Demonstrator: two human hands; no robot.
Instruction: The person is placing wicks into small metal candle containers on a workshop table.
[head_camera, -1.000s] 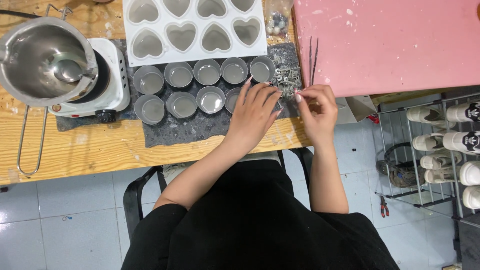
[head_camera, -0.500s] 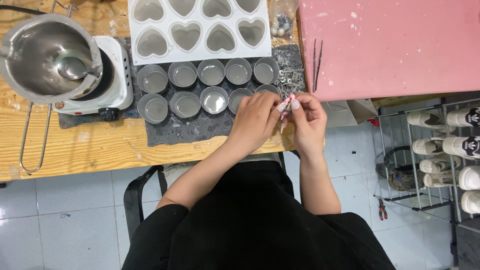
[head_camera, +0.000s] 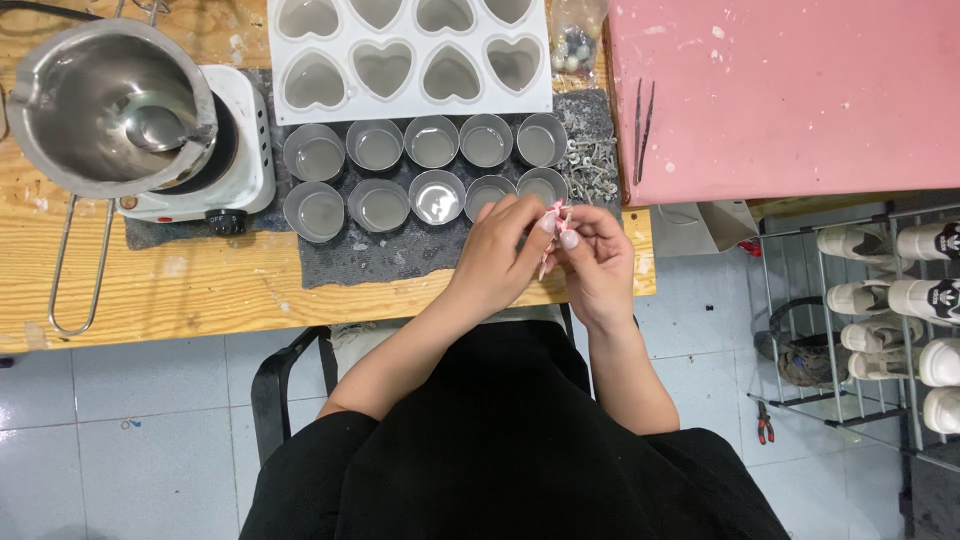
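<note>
Both hands, left (head_camera: 500, 250) & right (head_camera: 592, 255), pinch a small pink piece (head_camera: 553, 214) btwn fingertips, just beside the tins (head_camera: 437, 196).

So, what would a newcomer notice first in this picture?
Probably the two rows of round metal cups on the grey mat, with the white heart-shaped mould behind them. In front, the left hand and right hand pinch a small pink piece together.

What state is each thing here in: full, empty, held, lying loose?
Round cups: two rows on grey mat, filled with pale wax.
Heart mould: cavities filled.
Metal pot: on white hotplate, spoon inside.
Pink strip: pinched between left hand and right hand.
Tweezers: lying on pink board.
</note>
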